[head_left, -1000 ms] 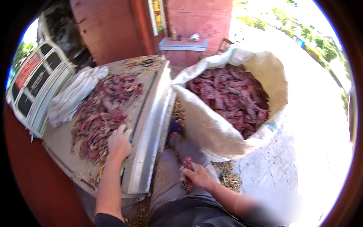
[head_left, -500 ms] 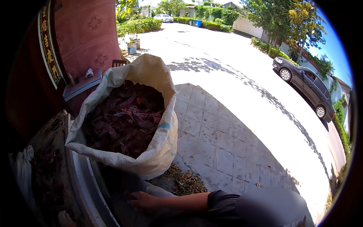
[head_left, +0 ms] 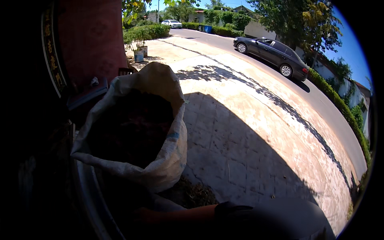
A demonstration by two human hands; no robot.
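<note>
A large whitish woven sack (head_left: 178, 154) stands open-topped in front of me, its rim folded outward. Inside lie dark red, shrivelled pods that look like dried chillies (head_left: 148, 124), now mostly lost in shadow. From the lower right my right forearm, in a dark short sleeve, reaches left below the sack. My right hand (head_left: 150, 215) is low at its near side, close to a pale fold of cloth; deep shade hides the fingers and anything in them. My left hand cannot be made out in the dark lower left.
Dry plant scraps (head_left: 196, 194) lie on the paving (head_left: 236, 160) beside the sack. A metal-edged sill (head_left: 94, 188) runs along the left. Behind are a low table (head_left: 90, 96), a reddish wall (head_left: 94, 48) and potted plants (head_left: 139, 55). A dark car (head_left: 272, 54) is on the road.
The whole picture has become darker. The dark car has moved left and farther away along the road. My right hand and the sack stay in nearly the same place.
</note>
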